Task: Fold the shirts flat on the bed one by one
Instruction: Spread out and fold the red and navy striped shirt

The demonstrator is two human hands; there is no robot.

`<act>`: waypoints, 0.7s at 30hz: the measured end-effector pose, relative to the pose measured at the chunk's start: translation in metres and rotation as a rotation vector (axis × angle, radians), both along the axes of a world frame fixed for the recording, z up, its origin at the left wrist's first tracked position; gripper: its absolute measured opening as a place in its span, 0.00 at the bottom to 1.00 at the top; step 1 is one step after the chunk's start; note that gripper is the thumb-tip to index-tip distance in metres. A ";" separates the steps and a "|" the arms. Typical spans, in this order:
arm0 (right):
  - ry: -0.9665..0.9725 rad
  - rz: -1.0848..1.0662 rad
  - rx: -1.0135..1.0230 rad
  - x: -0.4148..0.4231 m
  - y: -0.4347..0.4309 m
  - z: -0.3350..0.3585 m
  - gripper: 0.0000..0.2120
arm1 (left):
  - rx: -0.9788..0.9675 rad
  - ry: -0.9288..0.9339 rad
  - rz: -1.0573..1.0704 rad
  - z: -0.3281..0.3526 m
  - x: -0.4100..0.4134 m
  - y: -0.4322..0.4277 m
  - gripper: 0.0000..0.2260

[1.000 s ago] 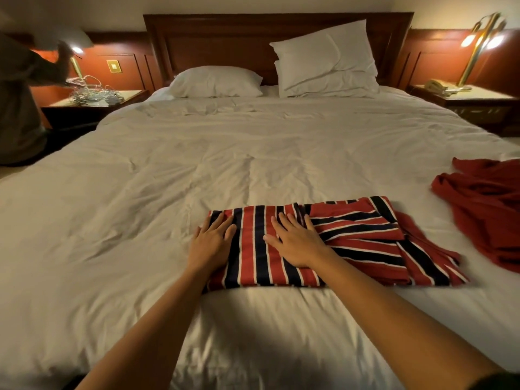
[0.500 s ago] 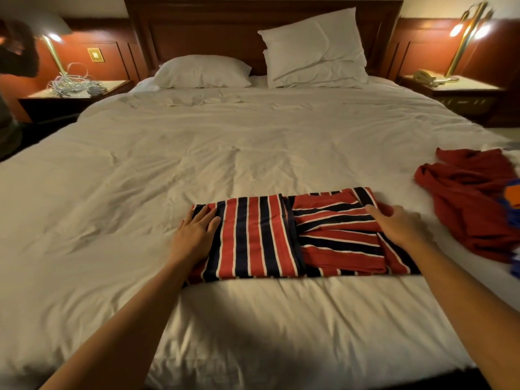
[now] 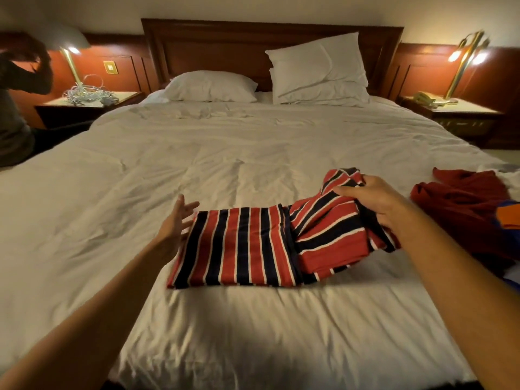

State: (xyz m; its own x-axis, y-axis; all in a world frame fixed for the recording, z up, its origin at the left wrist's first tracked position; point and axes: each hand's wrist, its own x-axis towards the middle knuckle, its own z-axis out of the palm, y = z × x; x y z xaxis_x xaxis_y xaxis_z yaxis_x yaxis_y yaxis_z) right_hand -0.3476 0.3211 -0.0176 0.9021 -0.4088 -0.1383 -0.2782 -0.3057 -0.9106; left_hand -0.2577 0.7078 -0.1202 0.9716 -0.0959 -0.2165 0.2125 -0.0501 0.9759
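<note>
My right hand (image 3: pixel 374 201) pinches the striped shirt (image 3: pixel 247 246)'s lifted right end; flat half runs leftward toward my spread left hand (image 3: pixel 176 225).

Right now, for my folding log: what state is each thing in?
striped shirt: left part flat on the bed, right end lifted and bunched.
right hand: grips the striped shirt's right end.
left hand: open, fingers spread, at the shirt's left edge.
red shirt: crumpled, unfolded.
left lamp: lit.
right lamp: lit.
</note>
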 end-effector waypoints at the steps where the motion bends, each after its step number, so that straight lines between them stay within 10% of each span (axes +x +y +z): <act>1: -0.031 0.051 -0.009 0.007 0.018 0.014 0.20 | -0.055 0.034 0.020 0.004 0.002 0.003 0.32; 10: 0.075 0.576 -0.209 0.049 0.222 0.012 0.27 | -0.340 0.203 0.016 0.008 0.000 0.034 0.37; 16: 0.181 0.622 -0.927 0.039 0.198 -0.071 0.25 | 0.049 0.098 -0.057 0.002 -0.009 0.039 0.25; 21: 0.075 0.455 -0.998 0.054 0.174 -0.088 0.24 | 0.143 0.101 -0.179 0.000 -0.006 0.045 0.47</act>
State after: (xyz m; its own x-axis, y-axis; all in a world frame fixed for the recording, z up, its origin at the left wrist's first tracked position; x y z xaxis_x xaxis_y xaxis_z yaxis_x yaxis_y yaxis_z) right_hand -0.2937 0.4948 -0.1054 1.0000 0.0015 0.0083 0.0030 -0.9833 -0.1817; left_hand -0.2634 0.7526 -0.1198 0.9145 -0.2264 -0.3354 0.2839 -0.2315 0.9305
